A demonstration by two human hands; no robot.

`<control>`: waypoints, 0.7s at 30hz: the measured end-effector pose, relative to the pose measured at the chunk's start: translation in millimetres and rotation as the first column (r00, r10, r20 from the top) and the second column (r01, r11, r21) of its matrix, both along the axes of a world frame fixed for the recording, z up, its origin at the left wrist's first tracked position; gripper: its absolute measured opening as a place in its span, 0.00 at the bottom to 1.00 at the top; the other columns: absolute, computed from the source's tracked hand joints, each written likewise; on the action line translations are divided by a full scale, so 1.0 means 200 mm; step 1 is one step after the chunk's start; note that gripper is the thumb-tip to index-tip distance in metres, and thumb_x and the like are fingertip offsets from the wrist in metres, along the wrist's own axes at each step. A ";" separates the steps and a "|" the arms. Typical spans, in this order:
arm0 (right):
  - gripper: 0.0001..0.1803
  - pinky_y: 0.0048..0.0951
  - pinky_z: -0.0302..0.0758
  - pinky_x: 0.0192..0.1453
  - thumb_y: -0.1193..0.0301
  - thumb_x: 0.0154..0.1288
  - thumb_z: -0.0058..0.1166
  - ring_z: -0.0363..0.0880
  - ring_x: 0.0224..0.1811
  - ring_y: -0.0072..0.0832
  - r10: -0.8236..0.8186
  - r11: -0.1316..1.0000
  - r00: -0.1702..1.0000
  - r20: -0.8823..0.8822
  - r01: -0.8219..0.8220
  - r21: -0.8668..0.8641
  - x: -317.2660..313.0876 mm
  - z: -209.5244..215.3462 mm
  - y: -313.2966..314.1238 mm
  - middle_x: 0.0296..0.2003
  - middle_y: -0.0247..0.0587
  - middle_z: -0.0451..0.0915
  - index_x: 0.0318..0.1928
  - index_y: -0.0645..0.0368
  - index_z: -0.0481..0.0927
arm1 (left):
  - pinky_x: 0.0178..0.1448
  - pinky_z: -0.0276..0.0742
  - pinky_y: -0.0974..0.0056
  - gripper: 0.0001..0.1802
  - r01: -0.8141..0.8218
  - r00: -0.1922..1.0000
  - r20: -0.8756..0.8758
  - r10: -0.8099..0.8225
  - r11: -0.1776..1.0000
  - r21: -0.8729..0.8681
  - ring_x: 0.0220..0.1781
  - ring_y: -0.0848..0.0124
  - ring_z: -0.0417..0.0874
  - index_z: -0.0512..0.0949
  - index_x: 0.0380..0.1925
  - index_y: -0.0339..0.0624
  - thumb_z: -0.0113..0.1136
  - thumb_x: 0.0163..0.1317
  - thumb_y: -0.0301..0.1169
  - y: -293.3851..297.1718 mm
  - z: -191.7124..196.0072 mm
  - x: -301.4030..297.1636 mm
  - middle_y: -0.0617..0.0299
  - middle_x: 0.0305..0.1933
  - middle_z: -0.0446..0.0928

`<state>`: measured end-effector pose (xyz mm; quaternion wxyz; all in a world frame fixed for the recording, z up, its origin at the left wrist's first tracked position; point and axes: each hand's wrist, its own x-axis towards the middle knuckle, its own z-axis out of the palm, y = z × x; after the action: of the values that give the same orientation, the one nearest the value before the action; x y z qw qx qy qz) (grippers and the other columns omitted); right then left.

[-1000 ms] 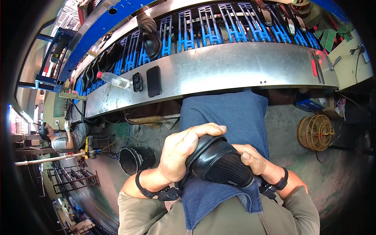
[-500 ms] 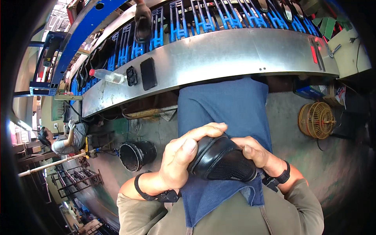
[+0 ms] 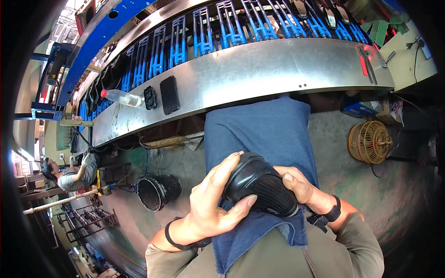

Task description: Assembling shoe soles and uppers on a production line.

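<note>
A black leather shoe (image 3: 262, 187) with a perforated panel is held over my lap, between both palms. My left hand (image 3: 217, 192) grips its left end, fingers over the top edge and thumb along the near side. At the other end, my right hand (image 3: 299, 185) holds it with the thumb bent against the side and the other fingers partly hidden behind. The shoe's underside is out of sight. Beneath it a blue cloth apron (image 3: 259, 125) covers my lap.
A metal ledge (image 3: 259, 69) carries a clear bottle (image 3: 124, 98), a small black object (image 3: 150, 97), a black phone (image 3: 169, 95) and red-handled pliers (image 3: 366, 65). Blue racks (image 3: 204, 34) run behind it. A black bucket (image 3: 157, 191), wicker stool (image 3: 369, 142) and seated person (image 3: 76, 173) are around me.
My left hand has shifted on the shoe, its thumb now lower along the near side. The shoe has turned a little. A dark shoe over the racks is gone from there.
</note>
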<state>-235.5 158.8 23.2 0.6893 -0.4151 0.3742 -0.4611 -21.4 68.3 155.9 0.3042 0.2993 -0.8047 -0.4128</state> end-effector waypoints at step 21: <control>0.36 0.44 0.77 0.69 0.46 0.81 0.35 0.75 0.67 0.43 -0.332 0.939 0.537 0.776 0.106 0.328 -0.06 0.17 0.01 0.69 0.51 0.71 0.75 0.58 0.61 | 0.54 0.83 0.61 0.41 0.298 0.954 0.043 -0.298 0.954 -0.007 0.49 0.53 0.89 0.68 0.68 0.29 0.76 0.56 0.29 -0.22 0.11 -0.23 0.37 0.62 0.78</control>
<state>-247.0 160.2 58.1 0.7644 -0.0154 0.1132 -0.6346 -67.6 23.8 177.7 0.2237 0.1810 -0.8496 -0.4420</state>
